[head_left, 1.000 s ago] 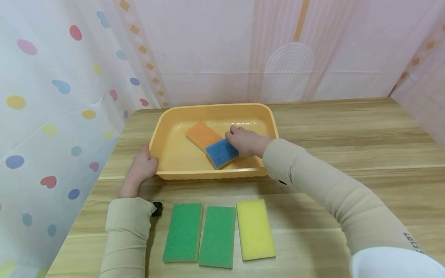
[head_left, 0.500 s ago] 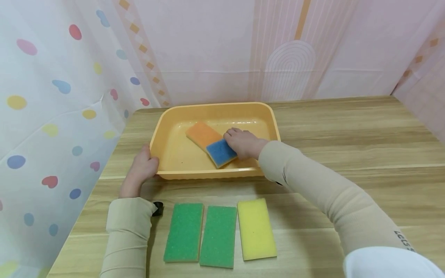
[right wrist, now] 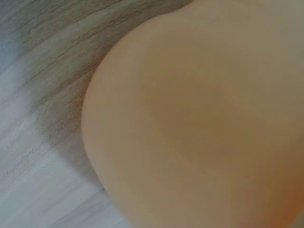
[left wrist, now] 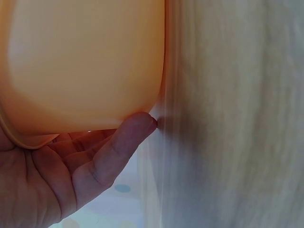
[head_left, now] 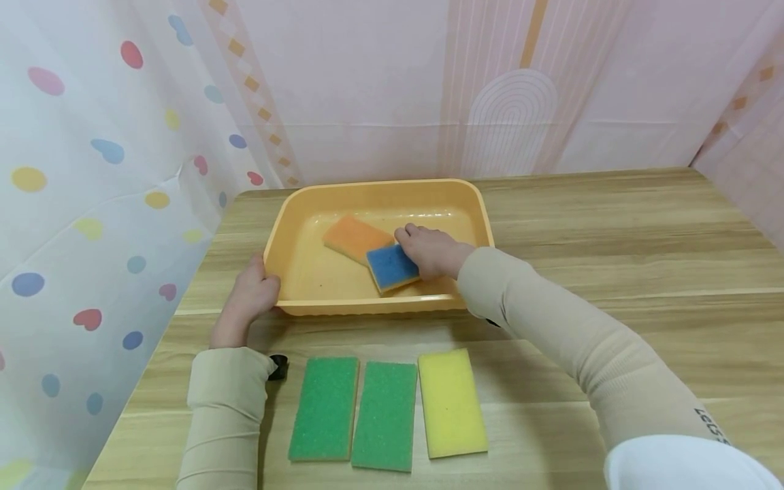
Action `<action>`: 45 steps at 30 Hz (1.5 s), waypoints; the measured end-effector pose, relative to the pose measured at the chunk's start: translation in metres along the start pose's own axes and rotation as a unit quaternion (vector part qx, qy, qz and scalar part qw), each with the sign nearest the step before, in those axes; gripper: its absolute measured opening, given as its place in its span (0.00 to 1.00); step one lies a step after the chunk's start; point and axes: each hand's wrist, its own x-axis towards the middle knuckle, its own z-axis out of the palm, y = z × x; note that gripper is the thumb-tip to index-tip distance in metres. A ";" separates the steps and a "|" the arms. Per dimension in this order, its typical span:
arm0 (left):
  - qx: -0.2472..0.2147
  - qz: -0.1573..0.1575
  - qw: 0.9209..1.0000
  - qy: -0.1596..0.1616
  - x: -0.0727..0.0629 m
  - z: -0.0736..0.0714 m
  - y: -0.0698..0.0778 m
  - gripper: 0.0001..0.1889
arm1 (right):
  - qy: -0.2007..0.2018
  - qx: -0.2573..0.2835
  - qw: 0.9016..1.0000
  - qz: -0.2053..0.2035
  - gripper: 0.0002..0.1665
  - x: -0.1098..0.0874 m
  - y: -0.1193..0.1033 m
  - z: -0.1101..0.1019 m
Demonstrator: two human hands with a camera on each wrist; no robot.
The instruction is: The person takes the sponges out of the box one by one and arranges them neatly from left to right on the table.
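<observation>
At the front left corner of a yellow plastic basin (head_left: 305, 280), my left hand (head_left: 248, 294) grips the rim. Its fingers (left wrist: 116, 152) lie against the outer wall in the left wrist view. My right hand (head_left: 429, 253) reaches over the basin's right side and holds a blue-topped sponge (head_left: 388, 266) by its right end; the fingertips beyond that end are hidden. The blue sponge overlaps the lower right corner of an orange sponge (head_left: 350, 234) lying on the basin floor. Only the basin's wall (right wrist: 156, 133) and wood show in the right wrist view.
In front of the basin, two green-topped sponges (head_left: 324, 408) and a yellow sponge (head_left: 452, 405) lie side by side on the wooden table (head_left: 612, 252). A patterned curtain (head_left: 367, 82) hangs close behind the basin and along the left edge.
The blue sponge has turned slightly in my right hand, its left end shifting a little right and away from me. The orange sponge has turned slightly. My left hand stays on the basin.
</observation>
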 end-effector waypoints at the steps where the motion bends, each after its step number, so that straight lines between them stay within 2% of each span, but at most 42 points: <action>1: 0.003 0.000 1.000 0.001 0.000 0.000 0.000 0.28 | 0.001 0.004 1.000 0.001 0.32 0.000 0.001 0.000; 7: 0.005 -0.001 1.000 0.001 -0.001 0.000 0.001 0.27 | 0.015 0.035 0.999 0.001 0.35 -0.003 0.005 -0.003; 17: 0.016 0.005 1.000 0.005 -0.001 0.000 0.002 0.27 | 0.063 0.063 0.996 -0.011 0.39 -0.013 0.016 -0.012; 32: 0.009 0.002 1.000 -0.003 0.000 0.000 0.001 0.28 | 0.107 0.098 0.989 -0.016 0.39 -0.047 0.030 -0.033; 45: 0.005 0.010 1.000 0.001 -0.001 0.000 -0.001 0.29 | 0.140 0.110 0.983 -0.049 0.41 -0.079 0.038 -0.044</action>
